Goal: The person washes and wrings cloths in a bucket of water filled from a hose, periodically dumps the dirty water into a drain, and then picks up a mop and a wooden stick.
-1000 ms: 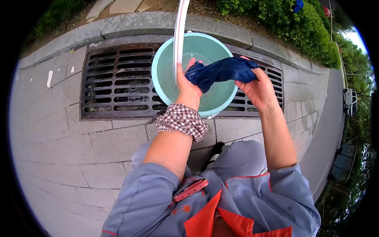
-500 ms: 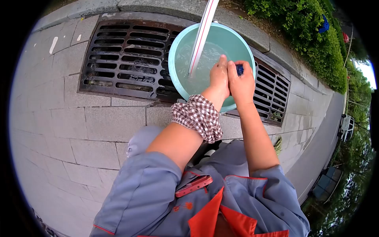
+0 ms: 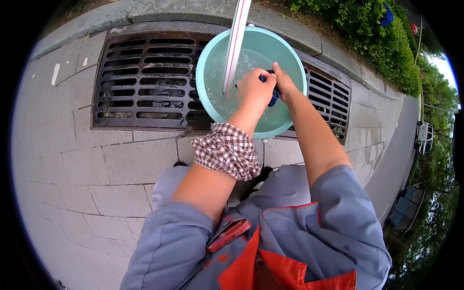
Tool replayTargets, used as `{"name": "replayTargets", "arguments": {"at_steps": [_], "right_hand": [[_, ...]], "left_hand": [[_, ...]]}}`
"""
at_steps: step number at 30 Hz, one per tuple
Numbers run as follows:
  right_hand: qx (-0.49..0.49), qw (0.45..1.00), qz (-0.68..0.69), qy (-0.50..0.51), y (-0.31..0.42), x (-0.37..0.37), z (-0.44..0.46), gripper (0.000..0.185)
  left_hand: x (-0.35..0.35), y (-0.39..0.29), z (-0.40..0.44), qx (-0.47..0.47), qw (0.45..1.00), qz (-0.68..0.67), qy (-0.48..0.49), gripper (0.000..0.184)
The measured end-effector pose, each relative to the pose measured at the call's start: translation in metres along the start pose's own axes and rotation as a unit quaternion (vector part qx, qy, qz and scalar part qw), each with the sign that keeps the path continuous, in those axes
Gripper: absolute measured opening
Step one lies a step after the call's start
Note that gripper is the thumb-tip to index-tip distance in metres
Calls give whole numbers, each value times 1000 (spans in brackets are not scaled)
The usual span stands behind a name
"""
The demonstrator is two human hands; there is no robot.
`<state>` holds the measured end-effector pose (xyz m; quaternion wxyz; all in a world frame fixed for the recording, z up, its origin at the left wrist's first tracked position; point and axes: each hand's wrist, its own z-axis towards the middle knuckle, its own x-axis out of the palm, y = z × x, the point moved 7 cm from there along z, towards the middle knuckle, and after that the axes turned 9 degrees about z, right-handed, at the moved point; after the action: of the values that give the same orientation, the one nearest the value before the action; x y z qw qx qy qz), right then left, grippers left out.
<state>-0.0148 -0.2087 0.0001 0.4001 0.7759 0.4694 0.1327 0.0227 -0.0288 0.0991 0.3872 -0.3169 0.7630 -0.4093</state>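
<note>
A wet, dark blue cloth (image 3: pixel 274 98) is bunched between my two hands over a light teal basin (image 3: pixel 205 99) of water. Curled fingers of my left hand (image 3: pixel 256 88) grip the cloth, and a bit of it shows above the thumb. My right hand (image 3: pixel 286 85) holds the cloth from the other side, one digit pointing up and the remaining fingers mostly hidden. A white flat hose (image 3: pixel 235 46) with a red stripe hangs into the water, left of my hands. Around my left forearm is a brown-and-white checked sleeve cover (image 3: pixel 227 151).
Beneath the basin lies a metal drain grate (image 3: pixel 162 92), set in grey paving (image 3: pixel 128 162). A stone curb (image 3: pixel 183 10) and a green hedge (image 3: pixel 357 34) run behind it. A blue item (image 3: pixel 386 15) lies on the hedge. Parked vehicles stand along the road at right.
My hands have moved from being pressed together to apart, with more of the blue cloth showing between them. The view has shifted slightly, so the basin appears further left.
</note>
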Motion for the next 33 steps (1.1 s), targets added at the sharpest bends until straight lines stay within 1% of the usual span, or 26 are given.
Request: {"name": "replayTargets", "arguments": {"at_steps": [1, 2, 3, 4, 6, 7, 8, 9, 10, 11, 12, 14, 15, 17, 20, 22, 23, 24, 26, 27, 28, 29, 30, 32, 33], "right_hand": [[-9, 995, -21, -97, 7, 10, -15, 61], [-30, 990, -33, -130, -13, 15, 6, 61], [-54, 964, -233, -118, -25, 23, 17, 62], [-85, 912, -401, -27, -46, 46, 24, 69], [-119, 863, -478, 112, -100, 59, 70, 55], [-71, 858, -490, 140, -86, 57, 50, 49], [-21, 849, -500, 168, -74, 55, 28, 44], [50, 940, -336, 22, -26, 46, -21, 31], [44, 964, -262, 11, -9, 45, -30, 31], [36, 982, -186, -1, 3, 41, -33, 30], [28, 994, -109, -13, 17, 35, -39, 30], [-12, 998, -30, 58, 57, 34, -84, 26], [-36, 996, 3, 80, 80, 29, -113, 25], [-77, 988, 73, 116, 116, 14, -169, 26], [-141, 964, 175, 144, 147, -9, -230, 30], [-162, 947, 236, 143, 146, -26, -243, 36], [-169, 948, 245, 113, 141, -29, -241, 35], [-175, 947, 255, 84, 135, -28, -238, 33], [-185, 951, 238, 69, 116, -20, -219, 28], [-173, 962, 200, 67, 100, -13, -206, 23], [-166, 979, 113, 42, 86, -2, -197, 27], [-323, 937, -129, -19, 76, 0, -178, 31], [-401, 885, -225, -78, 78, 20, -191, 37], [-431, 835, -318, -131, 75, 42, -196, 38], [-435, 821, -328, -170, 79, 47, -197, 39]], "left_hand": [[-10, 3, 0, 17, 995, 26, -91, 32], [-19, 6, -1, 28, 981, 55, -183, 31], [-27, 5, -1, -10, 990, -6, -138, 31], [-33, 2, -3, -48, 992, -68, -92, 31], [-23, 26, 5, -86, 977, -144, -128, 27], [-21, 34, 6, -104, 967, -183, -146, 26], [-13, 44, 7, -132, 950, -257, -122, 26], [-7, 52, 3, -158, 926, -329, -96, 26], [-1, 55, 0, -184, 896, -399, -69, 27], [1, 54, -8, -258, 854, -444, -89, 29], [8, 57, -7, -271, 833, -474, -91, 31], [28, 74, 1, -295, 786, -535, -97, 33], [32, 80, 3, -315, 793, -512, -98, 39], [42, 80, 8, -326, 764, -553, -63, 45], [36, 52, -5, -344, 734, -583, -56, 54], [20, 28, -14, -324, 722, -609, -59, 56], [37, 36, 6, -250, 664, -704, 27, 56], [43, 38, 12, -226, 664, -712, 42, 56], [46, 35, 19, -177, 660, -727, 69, 57], [48, 25, 8, -216, 637, -734, 99, 56], [43, 7, -10, -248, 651, -706, 126, 60], [54, 7, -11, -243, 663, -691, 154, 62], [64, 10, -12, -239, 674, -675, 182, 65], [71, 5, -21, -216, 654, -688, 229, 69], [74, 4, -19, -187, 643, -698, 254, 60]]}}
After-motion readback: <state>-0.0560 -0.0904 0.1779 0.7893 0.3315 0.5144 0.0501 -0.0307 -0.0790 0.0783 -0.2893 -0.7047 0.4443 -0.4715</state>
